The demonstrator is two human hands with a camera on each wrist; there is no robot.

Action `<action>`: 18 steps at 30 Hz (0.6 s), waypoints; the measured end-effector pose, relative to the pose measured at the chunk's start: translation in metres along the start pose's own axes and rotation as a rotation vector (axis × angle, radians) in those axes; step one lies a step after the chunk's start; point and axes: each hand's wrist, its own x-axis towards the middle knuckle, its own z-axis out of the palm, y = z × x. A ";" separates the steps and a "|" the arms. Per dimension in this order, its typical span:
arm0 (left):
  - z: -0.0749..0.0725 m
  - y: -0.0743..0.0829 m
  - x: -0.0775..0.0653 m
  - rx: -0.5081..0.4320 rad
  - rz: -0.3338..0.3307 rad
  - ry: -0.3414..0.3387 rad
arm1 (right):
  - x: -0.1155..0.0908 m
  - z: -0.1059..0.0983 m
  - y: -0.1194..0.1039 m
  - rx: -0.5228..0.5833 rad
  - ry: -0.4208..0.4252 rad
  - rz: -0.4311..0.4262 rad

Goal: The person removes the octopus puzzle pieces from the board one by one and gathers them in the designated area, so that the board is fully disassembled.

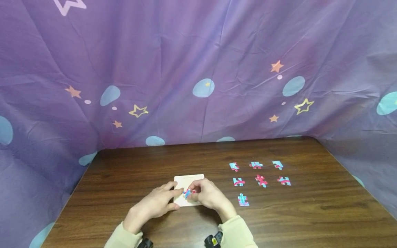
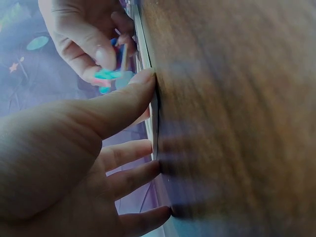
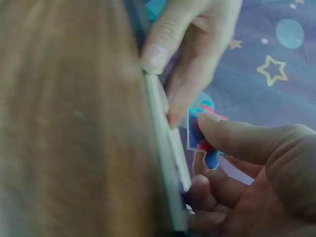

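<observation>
A white puzzle tray [image 1: 181, 202] lies flat on the wooden table. My right hand [image 1: 210, 195] is over its right part and pinches a blue and pink jigsaw piece [image 3: 195, 131] between thumb and fingers, tilted above the tray. My left hand [image 1: 158, 199] rests at the tray's left side, fingers spread, the thumb [image 2: 140, 84] against the near edge and the index finger reaching over the tray. The hands hide part of the tray's surface.
To the right, several loose jigsaw pieces lie apart in rows on the table, among them a mostly pink one [image 1: 261, 181] and a nearer blue one [image 1: 243, 199]. A purple cloth [image 1: 173, 69] with stars hangs behind the table [image 1: 130, 168].
</observation>
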 end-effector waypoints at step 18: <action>0.000 -0.002 0.001 0.019 -0.021 -0.016 | -0.005 -0.024 -0.014 0.394 0.028 -0.013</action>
